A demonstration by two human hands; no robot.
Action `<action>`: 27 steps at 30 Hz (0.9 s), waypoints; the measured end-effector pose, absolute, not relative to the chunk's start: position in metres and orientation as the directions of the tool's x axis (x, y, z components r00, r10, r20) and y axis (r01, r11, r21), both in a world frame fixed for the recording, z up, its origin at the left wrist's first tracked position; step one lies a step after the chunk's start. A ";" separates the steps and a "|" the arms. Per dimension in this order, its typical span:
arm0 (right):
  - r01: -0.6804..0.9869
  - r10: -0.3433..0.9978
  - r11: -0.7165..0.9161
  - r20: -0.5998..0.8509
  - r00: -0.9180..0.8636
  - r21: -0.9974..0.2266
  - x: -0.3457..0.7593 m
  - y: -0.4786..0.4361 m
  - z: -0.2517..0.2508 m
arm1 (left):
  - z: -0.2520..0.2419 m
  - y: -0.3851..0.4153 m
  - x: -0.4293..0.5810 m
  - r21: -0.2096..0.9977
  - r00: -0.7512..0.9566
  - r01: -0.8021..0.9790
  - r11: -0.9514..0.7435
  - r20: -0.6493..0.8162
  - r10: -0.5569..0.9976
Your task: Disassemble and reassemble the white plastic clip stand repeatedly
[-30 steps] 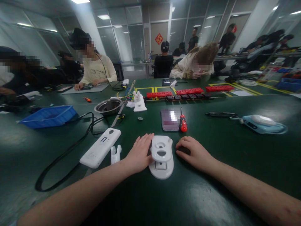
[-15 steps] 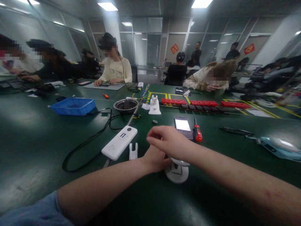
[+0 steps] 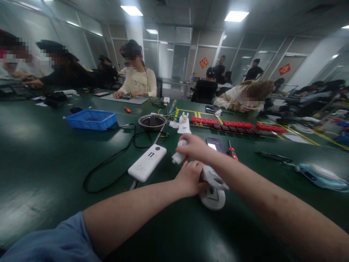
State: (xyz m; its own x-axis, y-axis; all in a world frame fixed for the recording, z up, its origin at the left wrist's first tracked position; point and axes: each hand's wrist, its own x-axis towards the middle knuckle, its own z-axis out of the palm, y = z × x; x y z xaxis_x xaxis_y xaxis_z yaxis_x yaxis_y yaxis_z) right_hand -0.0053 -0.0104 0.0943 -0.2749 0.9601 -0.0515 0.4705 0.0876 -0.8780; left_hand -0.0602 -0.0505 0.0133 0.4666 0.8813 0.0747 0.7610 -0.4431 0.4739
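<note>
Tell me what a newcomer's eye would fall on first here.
Probably the hands in the middle: the right hand holds a small white part, while the left hand touches a white stand nearer the camera. To their left, a white device marked 17 stands out, with a blue bin beyond it. Farther back, red strips line the table right of centre.

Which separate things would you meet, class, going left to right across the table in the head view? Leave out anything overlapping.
Blue tray → long white device → left hand → red screwdriver → light-blue object.
</note>
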 end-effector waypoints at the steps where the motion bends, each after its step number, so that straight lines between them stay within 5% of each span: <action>1: 0.404 0.975 0.088 -0.004 -0.222 -0.911 0.012 -0.008 0.104 | 0.013 -0.050 -0.061 0.473 0.492 0.740 -0.479 0.106 0.864; 4: 0.266 0.995 0.061 0.038 -0.092 -0.962 0.070 -0.009 0.117 | 0.011 -0.047 -0.061 0.481 0.505 0.713 -0.510 0.154 0.850; 6: 0.212 0.991 -0.077 -0.098 -0.090 -0.974 0.104 -0.013 0.108 | 0.011 -0.046 -0.061 0.486 0.508 0.707 -0.513 0.156 0.847; 9: 0.206 0.963 -0.216 -0.242 -0.115 -0.955 0.138 -0.020 0.080 | 0.011 -0.047 -0.059 0.524 0.534 0.681 -0.511 0.121 0.836; 14: 0.231 0.947 -0.231 -0.273 -0.171 -0.945 0.143 -0.015 0.056 | 0.010 -0.047 -0.054 0.580 0.551 0.638 -0.507 0.116 0.827; 21: 0.374 0.911 -0.114 -0.247 -0.331 -0.921 0.112 -0.002 0.051 | 0.009 -0.043 -0.052 0.589 0.548 0.652 -0.476 0.068 0.834; 27: 0.510 0.947 0.160 -0.015 -0.322 -0.845 0.107 -0.008 0.047 | 0.011 -0.042 -0.050 0.563 0.589 0.646 -0.516 0.062 0.806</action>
